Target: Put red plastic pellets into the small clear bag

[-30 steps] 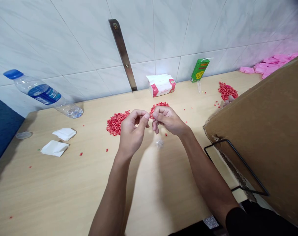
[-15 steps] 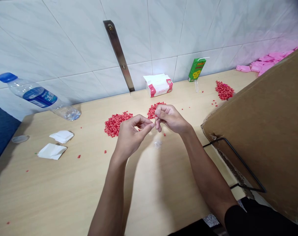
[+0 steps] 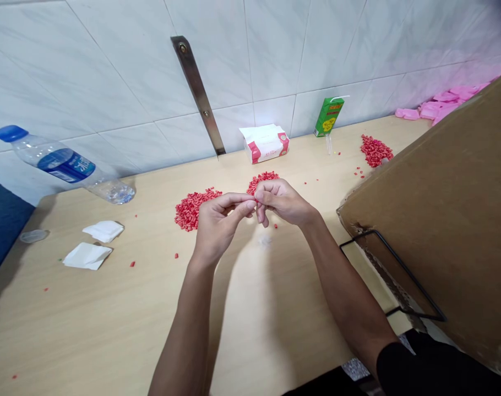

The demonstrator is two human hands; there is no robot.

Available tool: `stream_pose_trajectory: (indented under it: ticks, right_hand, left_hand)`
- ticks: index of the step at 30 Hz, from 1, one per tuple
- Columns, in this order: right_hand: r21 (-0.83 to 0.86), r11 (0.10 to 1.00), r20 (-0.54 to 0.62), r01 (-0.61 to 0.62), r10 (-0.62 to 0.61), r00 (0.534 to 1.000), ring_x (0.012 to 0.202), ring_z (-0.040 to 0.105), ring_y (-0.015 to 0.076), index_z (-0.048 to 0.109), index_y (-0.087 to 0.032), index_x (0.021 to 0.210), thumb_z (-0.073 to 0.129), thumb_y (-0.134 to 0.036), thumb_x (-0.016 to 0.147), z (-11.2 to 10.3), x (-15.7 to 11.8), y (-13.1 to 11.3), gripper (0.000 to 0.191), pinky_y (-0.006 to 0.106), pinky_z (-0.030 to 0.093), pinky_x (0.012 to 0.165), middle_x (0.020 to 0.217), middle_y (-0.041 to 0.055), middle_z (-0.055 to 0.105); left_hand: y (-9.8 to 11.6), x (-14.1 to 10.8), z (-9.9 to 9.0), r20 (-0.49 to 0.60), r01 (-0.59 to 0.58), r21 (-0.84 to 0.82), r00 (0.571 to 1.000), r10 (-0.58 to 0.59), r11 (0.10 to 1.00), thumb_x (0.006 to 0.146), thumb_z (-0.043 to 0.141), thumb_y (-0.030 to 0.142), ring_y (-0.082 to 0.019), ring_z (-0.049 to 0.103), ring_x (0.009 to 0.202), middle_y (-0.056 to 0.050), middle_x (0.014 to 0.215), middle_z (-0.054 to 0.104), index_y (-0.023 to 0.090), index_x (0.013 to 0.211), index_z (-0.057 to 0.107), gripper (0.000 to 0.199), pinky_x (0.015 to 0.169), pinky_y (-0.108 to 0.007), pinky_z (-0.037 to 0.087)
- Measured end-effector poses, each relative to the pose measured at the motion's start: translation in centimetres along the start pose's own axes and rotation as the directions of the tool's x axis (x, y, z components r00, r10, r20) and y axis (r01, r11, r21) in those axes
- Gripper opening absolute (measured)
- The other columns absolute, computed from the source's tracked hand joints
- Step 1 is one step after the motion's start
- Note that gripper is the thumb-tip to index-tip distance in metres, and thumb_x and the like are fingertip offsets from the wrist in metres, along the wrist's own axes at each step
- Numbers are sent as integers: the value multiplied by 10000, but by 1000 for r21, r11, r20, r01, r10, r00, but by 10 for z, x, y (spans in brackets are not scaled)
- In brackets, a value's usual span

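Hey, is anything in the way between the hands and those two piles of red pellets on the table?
Nothing visible is in the way. The left hand and right hand are right by the left red pellet pile and the middle red pellet pile, with no object between.

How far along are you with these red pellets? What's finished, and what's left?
Done: the red pellets lie in three heaps, this one left of centre, others behind the hands and far right. In hand: the left hand and right hand pinch together at the fingertips; anything held is too small to see. Remaining: stray pellets dot the wooden table.
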State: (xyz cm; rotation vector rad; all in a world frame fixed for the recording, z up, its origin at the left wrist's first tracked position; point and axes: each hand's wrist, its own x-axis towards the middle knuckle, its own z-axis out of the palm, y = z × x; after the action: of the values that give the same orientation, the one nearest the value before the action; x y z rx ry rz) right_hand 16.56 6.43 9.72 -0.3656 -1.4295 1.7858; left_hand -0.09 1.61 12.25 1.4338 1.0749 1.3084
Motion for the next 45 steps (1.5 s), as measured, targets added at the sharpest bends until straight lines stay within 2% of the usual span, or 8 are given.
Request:
stream_pose_trajectory:
  ticks: [17, 27, 30, 32, 35, 38, 42, 45]
  right_hand:
    - [22, 1000, 16, -20, 19, 1000, 536, 635, 128, 560, -116, 753, 677, -469, 875, 2, 1, 3, 391, 204, 506, 462, 627, 40, 662]
    - [-12, 998, -46, -54, 53, 998, 464, 603, 118, 531, -131, 741, 684, -552, 838, 4, 8, 10, 458, 202, 486, 452, 594, 35, 654]
    - [-57, 993, -45, -106, 103, 994, 495, 626, 137, 545, -131, 788, 613, -650, 844, 2, 8, 12, 527, 227, 509, 488, 642, 60, 673]
    - [-134, 978, -132, -159, 141, 981, 515, 631, 142, 564, -132, 842, 535, -705, 860, -4, 6, 11, 574, 239, 517, 514, 665, 69, 675]
    - [-363, 891, -351, -273, 141, 926, 511, 595, 123, 580, -141, 825, 543, -625, 898, -21, -2, 10, 491, 215, 473, 494, 659, 52, 647]
    - [-568, 710, -491, -416, 113, 864, 500, 552, 106, 602, -152, 805, 570, -431, 912, -39, -10, 10, 301, 201, 410, 479, 648, 29, 614]
    - [-689, 463, -537, -558, 190, 822, 539, 550, 110, 650, -171, 838, 557, -294, 874, -47, -13, 9, 159, 213, 378, 537, 647, 19, 625]
    - [-720, 340, -537, -605, 278, 796, 603, 572, 123, 666, -178, 822, 561, -238, 839, -45, -13, 5, 122, 224, 368, 578, 681, 21, 654]
  left_hand:
    - [-4, 5, 0, 14, 35, -131, 999, -34, 991, 686, 831, 243, -118, 599, 584, -31, 650, 671, 143, 723, 732, 146, 583, -221, 508]
    - [-13, 4, -4, -6, -8, -11, 1000, 8, 1000, 756, 783, 279, -139, 652, 726, -37, 809, 715, 176, 867, 754, 154, 694, -245, 532]
    - [-20, 7, -13, -23, 4, 69, 1000, -2, 998, 744, 783, 311, -143, 641, 701, -39, 796, 711, 169, 841, 753, 175, 670, -248, 520]
    - [-26, 11, -24, -76, 28, 168, 997, -15, 985, 732, 780, 343, -145, 629, 676, -39, 791, 710, 164, 827, 751, 204, 642, -249, 505]
    - [-37, 16, -48, -233, 107, 431, 972, -3, 896, 737, 749, 358, -154, 625, 680, -33, 767, 707, 168, 789, 748, 197, 675, -264, 486]
    - [-50, 19, -72, -311, 264, 645, 948, -69, 717, 771, 698, 353, -173, 625, 711, -27, 769, 705, 188, 821, 752, 181, 716, -287, 466]
    - [-65, 20, -90, -295, 350, 779, 937, -189, 520, 815, 643, 339, -215, 638, 797, -48, 848, 708, 199, 868, 730, 173, 751, -319, 451]
    - [-70, 20, -86, -186, 221, 886, 975, -125, 407, 829, 631, 336, -260, 613, 975, -79, 1022, 698, 205, 935, 719, 190, 793, -336, 438]
